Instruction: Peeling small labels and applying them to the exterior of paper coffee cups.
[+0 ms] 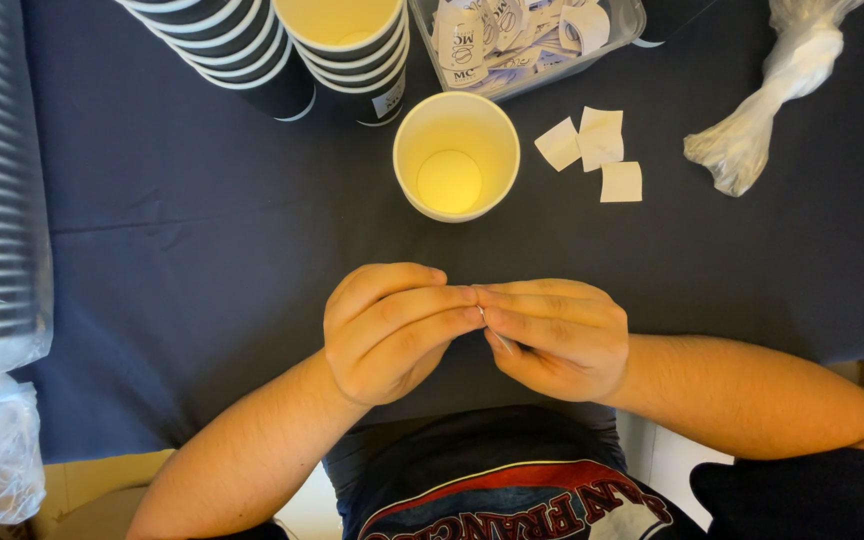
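Currently left hand (392, 330) and right hand (557, 335) meet fingertip to fingertip, both grips pinched on a small white sticker (497, 338); open paper cup (456, 156) stands straight ahead on the desk (202, 250), centred between both hands.

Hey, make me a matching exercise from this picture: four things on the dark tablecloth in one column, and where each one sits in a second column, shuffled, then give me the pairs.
Things:
1. single open paper cup
2. loose white paper squares
3. clear plastic tub of labels
4. crumpled clear plastic wrap

Places:
A. top edge, right of the dark cup stacks
B. far right of the cloth
C. straight ahead of the joined left hand and right hand
D. between the single cup and the wrap

Pairs: 1-C, 2-D, 3-A, 4-B
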